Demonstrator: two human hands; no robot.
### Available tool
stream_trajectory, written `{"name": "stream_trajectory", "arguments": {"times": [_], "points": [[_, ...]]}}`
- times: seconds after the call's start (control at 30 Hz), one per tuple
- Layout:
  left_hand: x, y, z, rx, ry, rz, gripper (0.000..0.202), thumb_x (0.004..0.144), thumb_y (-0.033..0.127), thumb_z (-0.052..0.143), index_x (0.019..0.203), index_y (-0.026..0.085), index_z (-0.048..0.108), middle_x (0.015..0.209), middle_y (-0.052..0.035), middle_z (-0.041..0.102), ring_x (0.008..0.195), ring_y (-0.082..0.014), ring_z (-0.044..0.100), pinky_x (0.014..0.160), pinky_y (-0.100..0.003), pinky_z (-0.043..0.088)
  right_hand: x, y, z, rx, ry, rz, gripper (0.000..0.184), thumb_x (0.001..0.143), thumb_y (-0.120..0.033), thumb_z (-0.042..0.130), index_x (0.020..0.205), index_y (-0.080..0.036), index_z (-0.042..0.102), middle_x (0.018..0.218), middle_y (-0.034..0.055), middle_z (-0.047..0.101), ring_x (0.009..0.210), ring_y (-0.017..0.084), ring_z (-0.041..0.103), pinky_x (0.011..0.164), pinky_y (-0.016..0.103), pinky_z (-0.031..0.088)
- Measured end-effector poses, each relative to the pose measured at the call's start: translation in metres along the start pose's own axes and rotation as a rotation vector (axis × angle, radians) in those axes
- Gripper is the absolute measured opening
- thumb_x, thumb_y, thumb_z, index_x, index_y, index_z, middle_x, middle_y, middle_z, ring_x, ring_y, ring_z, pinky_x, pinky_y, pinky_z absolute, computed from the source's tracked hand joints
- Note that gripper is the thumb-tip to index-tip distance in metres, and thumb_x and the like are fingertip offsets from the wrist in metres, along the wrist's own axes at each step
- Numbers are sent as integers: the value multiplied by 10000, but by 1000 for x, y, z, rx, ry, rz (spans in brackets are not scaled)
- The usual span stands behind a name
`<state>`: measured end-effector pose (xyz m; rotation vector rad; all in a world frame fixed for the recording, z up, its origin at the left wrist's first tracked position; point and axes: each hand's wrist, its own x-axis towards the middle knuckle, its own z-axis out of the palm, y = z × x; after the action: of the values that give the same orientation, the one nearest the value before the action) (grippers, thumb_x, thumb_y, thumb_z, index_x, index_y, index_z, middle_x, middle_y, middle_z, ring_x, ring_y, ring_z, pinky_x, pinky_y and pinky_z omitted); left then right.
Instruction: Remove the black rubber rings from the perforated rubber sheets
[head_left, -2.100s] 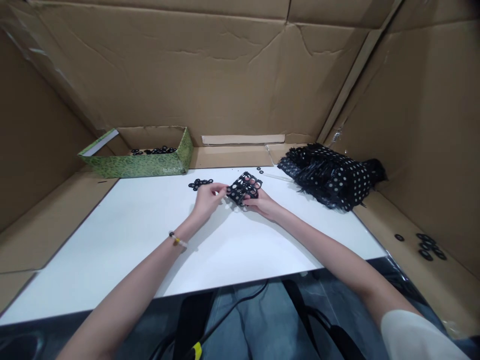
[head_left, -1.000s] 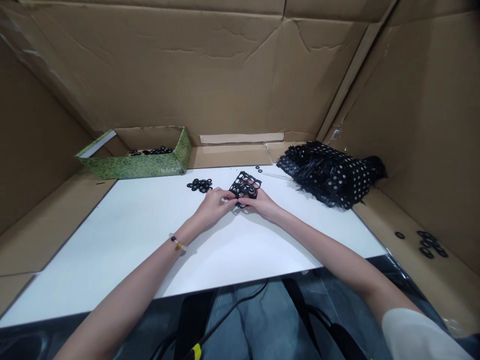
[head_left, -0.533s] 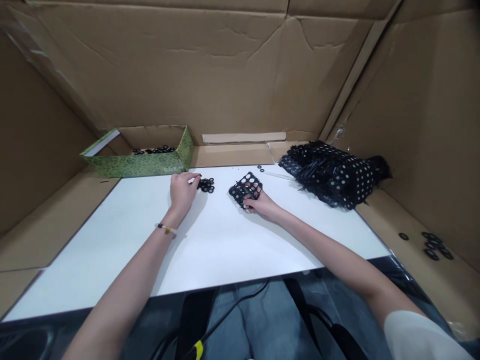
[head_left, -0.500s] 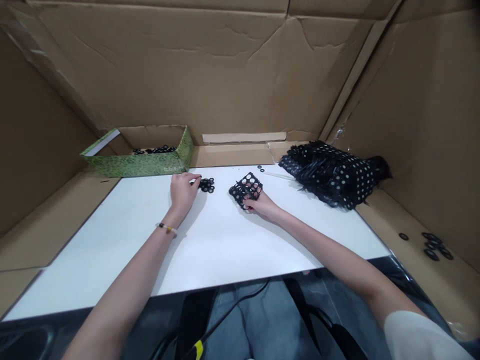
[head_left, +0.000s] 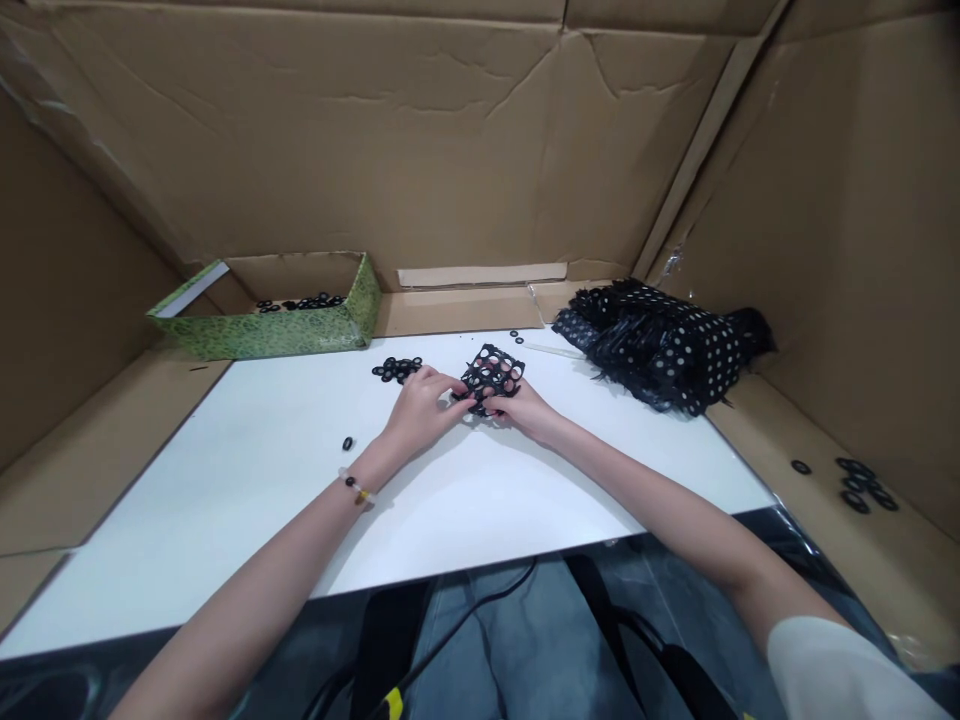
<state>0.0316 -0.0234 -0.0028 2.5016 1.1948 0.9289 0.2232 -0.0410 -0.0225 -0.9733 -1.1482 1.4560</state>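
Observation:
Between my hands, above the white table, is a small black rubber sheet (head_left: 493, 368) full of round holes. My right hand (head_left: 525, 408) grips its lower right part, thumb in front and fingers behind. From the left, my left hand (head_left: 426, 408) has its thumb and fingertips closed at the sheet's lower left edge; the exact contact is partly hidden. A pile of small black rings (head_left: 391, 369) lies just behind my left hand. One black piece (head_left: 348, 443) rests alone on the table, left of that hand.
A green patterned box (head_left: 289, 333) with black rings inside stands at the back left. To the right is a heap of black perforated sheets (head_left: 667, 350). Larger black rings (head_left: 855, 487) lie on cardboard at the far right. Cardboard walls (head_left: 465, 150) enclose the white table (head_left: 247, 480).
My left hand has moved right, from the ring pile to the perforated sheet. A lone black piece now shows on the table at left. My right hand still holds the sheet.

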Motion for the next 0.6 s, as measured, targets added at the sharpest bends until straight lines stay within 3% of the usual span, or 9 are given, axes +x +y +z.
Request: {"name": "stream_trajectory", "arguments": {"times": [0.2,0.3,0.47,0.53,0.6], "points": [[5,-12,6,-184,-15,-193,198,836,361,623,820,221,762,848,-61,745,882,-244,597,824,-374,463,1,1,2,-47,33,28,737,552,-146,644,1270,-218,496,710,-70,545,532,80,434,476,201,347],[8,-22,8,-277,4,-284,227,794,385,632,777,196,756,799,-65,734,798,-224,608,773,-359,470,1,0,3,-74,33,32,713,559,-131,609,1258,-218,503,688,-74,502,561,89,446,496,198,357],[11,-30,10,-572,-107,-388,274,716,438,679,723,167,721,755,-68,727,689,-190,605,657,-315,465,3,4,3,-122,66,-5,592,567,-133,624,1151,-202,556,719,-56,502,656,107,468,587,217,421],[13,-37,5,-631,-37,-460,290,706,446,683,747,162,721,786,-77,734,672,-181,601,628,-302,459,5,5,2,-125,76,-34,551,567,-125,618,1111,-198,568,812,-23,572,737,125,511,660,240,458],[15,-51,-6,-631,131,-545,313,716,453,660,798,158,727,831,-85,743,676,-178,604,623,-298,461,6,6,-1,-117,100,-44,537,560,-116,615,1090,-195,571,934,14,622,818,145,542,726,264,479]]}}
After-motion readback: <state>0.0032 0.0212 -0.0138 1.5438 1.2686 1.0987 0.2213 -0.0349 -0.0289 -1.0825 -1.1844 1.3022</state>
